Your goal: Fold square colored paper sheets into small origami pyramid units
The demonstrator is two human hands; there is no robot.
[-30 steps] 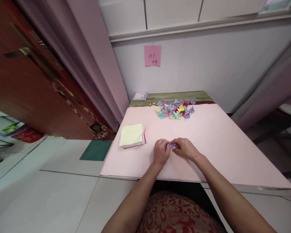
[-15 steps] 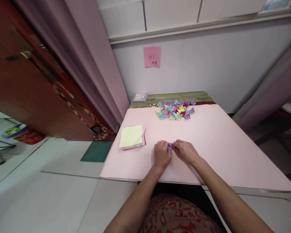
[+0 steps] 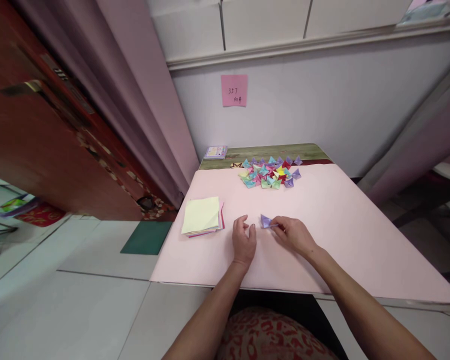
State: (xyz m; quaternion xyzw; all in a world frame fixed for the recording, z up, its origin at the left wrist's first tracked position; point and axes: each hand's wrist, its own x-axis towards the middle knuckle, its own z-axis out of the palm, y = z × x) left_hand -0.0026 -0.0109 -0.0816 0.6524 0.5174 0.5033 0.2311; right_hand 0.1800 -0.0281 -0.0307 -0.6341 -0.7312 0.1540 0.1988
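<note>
A small purple folded paper boat (image 3: 265, 221) is pinched at its right end between the thumb and fingers of my right hand (image 3: 293, 234). Just left of it, my left hand (image 3: 243, 241) holds nothing, its fingers apart and slightly curled above the pink table covering (image 3: 345, 235). A stack of square paper (image 3: 201, 215) with a pale yellow sheet on top lies to the left of my left hand. Farther back sits a cluster of folded paper boats (image 3: 272, 172) in purple, blue, green, yellow, pink and red.
At the table's far left corner lies a small packet with a printed label (image 3: 216, 152). A pink note (image 3: 234, 90) with handwriting is stuck on the wall. A brown door (image 3: 60, 130) and a purple curtain (image 3: 135, 100) stand to the left, above a green mat (image 3: 147, 237).
My left hand has let go of the purple paper boat and moved a little left, its fingers spreading. My right hand still holds the boat, which now shows more fully.
</note>
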